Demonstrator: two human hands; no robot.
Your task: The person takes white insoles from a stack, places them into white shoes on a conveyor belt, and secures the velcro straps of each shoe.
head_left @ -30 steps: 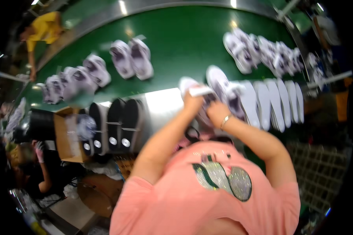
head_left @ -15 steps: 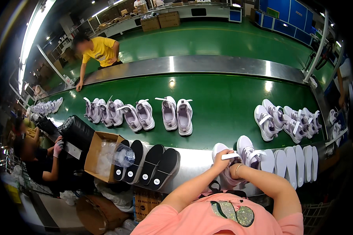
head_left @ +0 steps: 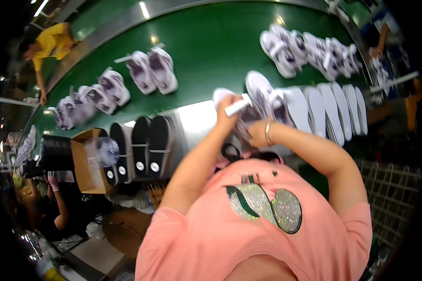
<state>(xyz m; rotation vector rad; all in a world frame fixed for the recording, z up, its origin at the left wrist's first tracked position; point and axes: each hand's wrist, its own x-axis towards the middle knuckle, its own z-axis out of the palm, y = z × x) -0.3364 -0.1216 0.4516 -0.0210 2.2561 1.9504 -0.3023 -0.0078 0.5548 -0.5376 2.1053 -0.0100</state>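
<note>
A pale lilac-white sneaker [head_left: 249, 118] is tilted toward me at the near edge of the metal ledge, with both my hands on it. My left hand [head_left: 228, 112] is closed on its upper, beside a white strap that sticks out. At the heel end my right hand [head_left: 259, 133], with a bracelet at the wrist, grips the collar; its fingertips are hidden in the shoe opening. A matching sneaker [head_left: 258, 86] stands just right of it. Farther right lies a row of white insoles [head_left: 334, 110], nearest my right forearm.
More sneakers stand on the green belt [head_left: 206, 51]: a group [head_left: 280, 52] at right, a row [head_left: 113, 88] at left. Bundled black insoles [head_left: 159, 136] and a cardboard box [head_left: 79, 164] with clear plastic lie left. A person in yellow [head_left: 52, 42] leans there; a wire basket [head_left: 389, 196] stands right.
My view has tipped down and turned, so the belt and shoes sit higher and farther left. Both hands stay on the same sneaker; the right hand remains at its heel.
</note>
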